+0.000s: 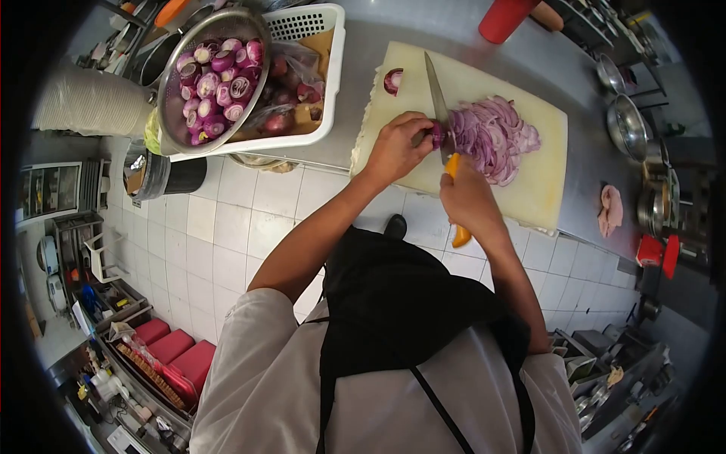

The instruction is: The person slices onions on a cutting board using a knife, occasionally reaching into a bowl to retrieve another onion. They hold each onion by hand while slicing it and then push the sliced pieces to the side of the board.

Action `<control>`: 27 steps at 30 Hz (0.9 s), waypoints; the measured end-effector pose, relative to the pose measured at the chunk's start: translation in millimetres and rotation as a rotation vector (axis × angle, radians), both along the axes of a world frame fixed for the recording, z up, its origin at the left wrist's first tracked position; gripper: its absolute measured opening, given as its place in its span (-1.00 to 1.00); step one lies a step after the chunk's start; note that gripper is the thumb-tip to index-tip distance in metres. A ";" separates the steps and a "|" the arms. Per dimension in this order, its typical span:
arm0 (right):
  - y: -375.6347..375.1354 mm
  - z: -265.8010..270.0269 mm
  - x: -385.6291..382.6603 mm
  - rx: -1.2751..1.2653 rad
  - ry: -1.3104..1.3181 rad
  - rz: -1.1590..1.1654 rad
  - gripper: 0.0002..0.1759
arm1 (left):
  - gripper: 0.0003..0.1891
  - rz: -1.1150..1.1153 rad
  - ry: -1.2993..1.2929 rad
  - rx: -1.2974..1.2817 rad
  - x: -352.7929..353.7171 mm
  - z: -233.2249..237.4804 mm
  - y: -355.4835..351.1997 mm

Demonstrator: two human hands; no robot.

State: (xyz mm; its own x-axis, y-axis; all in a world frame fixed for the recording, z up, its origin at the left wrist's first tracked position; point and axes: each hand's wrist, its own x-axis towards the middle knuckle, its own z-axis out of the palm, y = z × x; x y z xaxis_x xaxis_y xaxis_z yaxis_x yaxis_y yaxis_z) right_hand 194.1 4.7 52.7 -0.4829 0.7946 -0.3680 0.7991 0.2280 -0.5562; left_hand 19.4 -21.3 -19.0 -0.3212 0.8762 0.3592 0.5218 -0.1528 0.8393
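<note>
Colander [172, 121] of peeled onions [221, 91], far left. Left hand [398, 147]: fingers bent, nearly closed on the onion [437, 135], which lies just right of their tips; nearer hand of the two. Onion: deep purple, glossy, mostly covered; long axis indiscernible. Knife [435, 92]: blade beside the onion's right side, tip away from the person. Right hand [469, 193]: closed round the yellow handle. Slices [499, 140]: pale purple, heaped rightward on the board [541, 181].
</note>
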 end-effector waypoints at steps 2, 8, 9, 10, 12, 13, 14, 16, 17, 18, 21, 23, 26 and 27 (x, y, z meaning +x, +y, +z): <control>8.5 -44.5 -3.0 0.168 0.069 0.034 -0.59 | -0.76 0.000 0.001 -0.011 -0.1 -1.1 0.8; 33.7 -12.9 -11.1 -0.045 0.003 -0.036 -0.55 | -0.76 0.006 -0.017 -0.003 1.2 -1.1 0.4; 31.3 8.7 -12.8 -0.111 -0.002 -0.040 -0.55 | -0.76 0.003 -0.017 -0.012 -0.1 -0.8 -1.0; 26.2 38.0 -13.7 -0.176 -0.010 -0.045 -0.55 | -0.76 -0.001 -0.018 -0.021 -0.8 -0.4 -0.8; 16.0 69.6 -11.9 -0.249 -0.032 -0.058 -0.54 | -0.76 -0.002 -0.014 -0.025 1.1 -0.5 0.3; 10.6 77.7 -11.0 -0.258 -0.043 -0.063 -0.54 | -0.77 0.002 -0.004 -0.022 1.2 -0.5 0.4; 6.7 81.5 -10.6 -0.266 -0.052 -0.068 -0.53 | -0.77 0.007 0.007 -0.018 0.7 -0.5 0.6; 2.1 82.4 -9.7 -0.274 -0.056 -0.071 -0.54 | -0.77 0.004 0.017 -0.003 0.1 -1.3 0.9; 0.5 82.5 -9.7 -0.278 -0.058 -0.071 -0.54 | -0.76 0.003 0.021 0.004 -0.1 -1.8 0.9; -1.5 83.0 -10.6 -0.279 -0.067 -0.076 -0.55 | -0.76 0.002 0.016 0.004 0.0 -2.1 0.7; -2.5 71.8 -11.2 -0.213 -0.055 -0.061 -0.57 | -0.76 0.002 0.013 0.007 -1.1 -2.8 1.0; 0.3 20.0 -2.0 -0.078 0.005 -0.021 -0.58 | -0.75 -0.006 0.026 0.017 -1.4 -3.3 1.1; 4.1 -57.6 -3.4 0.346 0.055 0.059 -0.58 | -0.75 -0.010 -0.032 -0.028 -1.0 -1.0 0.1; 10.4 -54.3 -8.0 0.237 0.043 0.026 -0.58 | -0.75 -0.011 -0.020 -0.019 -2.1 -1.6 0.0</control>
State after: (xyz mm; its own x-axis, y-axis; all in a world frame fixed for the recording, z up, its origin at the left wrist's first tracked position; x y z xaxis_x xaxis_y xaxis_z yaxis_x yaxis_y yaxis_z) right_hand 186.1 15.2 -1.6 -0.5159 0.8432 -0.1511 0.7678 0.3768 -0.5182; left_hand 17.3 -21.3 -20.6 -0.3188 0.8863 0.3360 0.5030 -0.1422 0.8525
